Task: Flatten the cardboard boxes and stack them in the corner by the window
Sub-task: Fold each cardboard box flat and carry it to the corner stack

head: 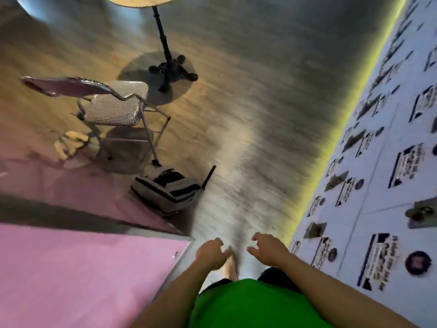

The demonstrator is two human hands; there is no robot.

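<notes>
Reaching forward over the floor (248, 129), the left hand (211, 253) and the right hand (268, 249) hung side by side, near each other but apart, palms down, above a bare foot (230, 266) that was heavily blurred. Each grip was loose and held nothing: the fingers were gently curved and spread, and no object lay between them. A green shirt (250, 304) filled the bottom of the view between the two bare forearms. No cardboard box could be made out anywhere in the view, so where the boxes lay could not be told. To the left, a pink panel (78, 275) with a pale metal edge took up the lower corner, with a second pink surface (59, 183) beyond it. Near that surface stood a folding chair (118, 105) with a checked seat and thin metal legs, and a crumpled pale bag (71, 144) lay on the floor just beside it. A striped bag (165, 189) in black and white sat on the floor near the chair's front leg. Further off stood a round counter (142, 0) on a black pedestal (165, 60) with a splayed base. Along the right ran a white wall (387, 185) covered with dark printed labels, too blurred to read, with a yellow-green glow along its foot. Motion blur smeared most of the floor.
</notes>
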